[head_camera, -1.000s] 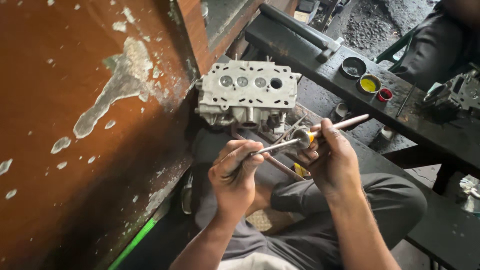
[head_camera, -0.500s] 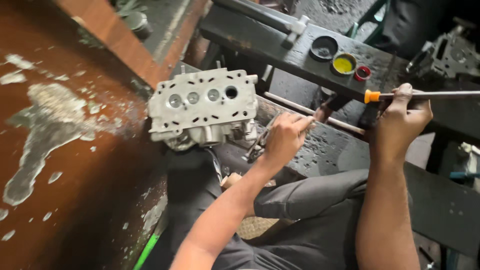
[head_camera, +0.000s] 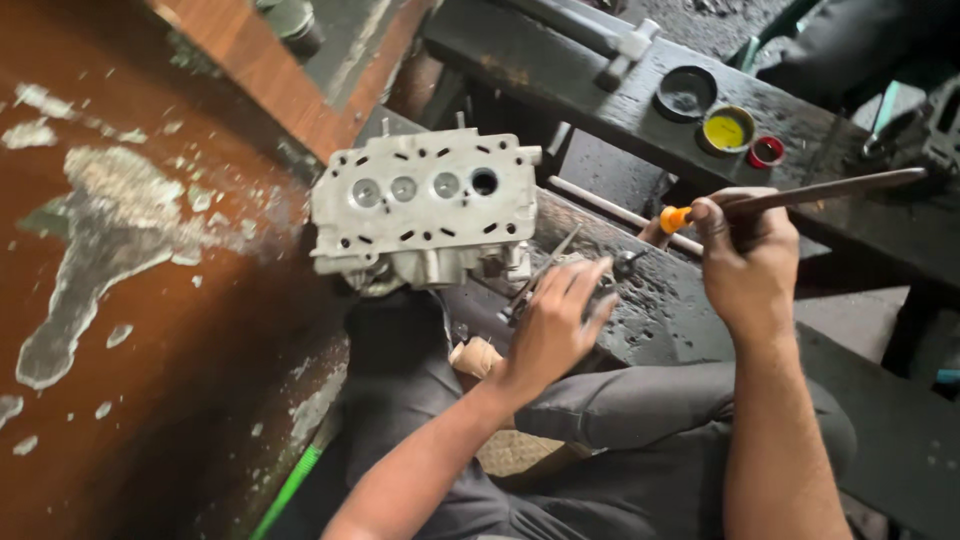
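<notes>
In the head view, the right hand (head_camera: 745, 265) at centre right is closed around a long brown stick with an orange collar (head_camera: 800, 195). The left hand (head_camera: 555, 325), fingers spread, rests on thin metal valves (head_camera: 545, 275) just right of the grey engine block (head_camera: 425, 205) at upper centre. Three small paint tins (head_camera: 725, 125) sit on the dark bench (head_camera: 560, 60) in the upper right.

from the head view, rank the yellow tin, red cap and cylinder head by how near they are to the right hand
1. Red cap: just above the right hand, on the dark bench.
2. Yellow tin: up and slightly left, next to the cap.
3. Cylinder head: far to the left, past the left hand.
</notes>
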